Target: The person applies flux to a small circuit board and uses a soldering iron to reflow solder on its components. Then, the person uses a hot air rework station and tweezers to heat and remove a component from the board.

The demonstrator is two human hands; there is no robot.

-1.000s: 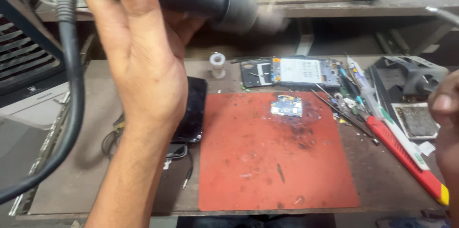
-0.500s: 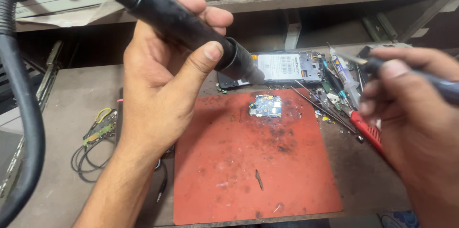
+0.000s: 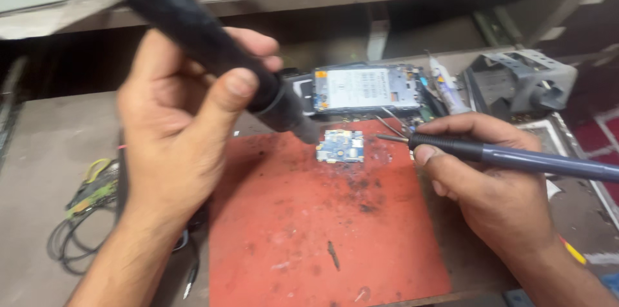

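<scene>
Circuit board (image 3: 340, 146): lay on the red mat (image 3: 309, 236), between both tool tips.
Left hand (image 3: 177, 133): gripped the black hot-air wand (image 3: 206, 43), nozzle just beside the board.
Right hand (image 3: 490, 178): clasped the soldering iron (image 3: 516, 157).

A grey, worn desk (image 3: 51, 146) carries a stained red mat (image 3: 309, 230) at its middle — a small blue circuit board (image 3: 340, 146) lies on the mat's far edge. Beyond the mat rests an opened phone (image 3: 364, 89). Left of the mat lie tangled wires (image 3: 84, 210) — right of it, a grey metal stand (image 3: 525, 81).
</scene>
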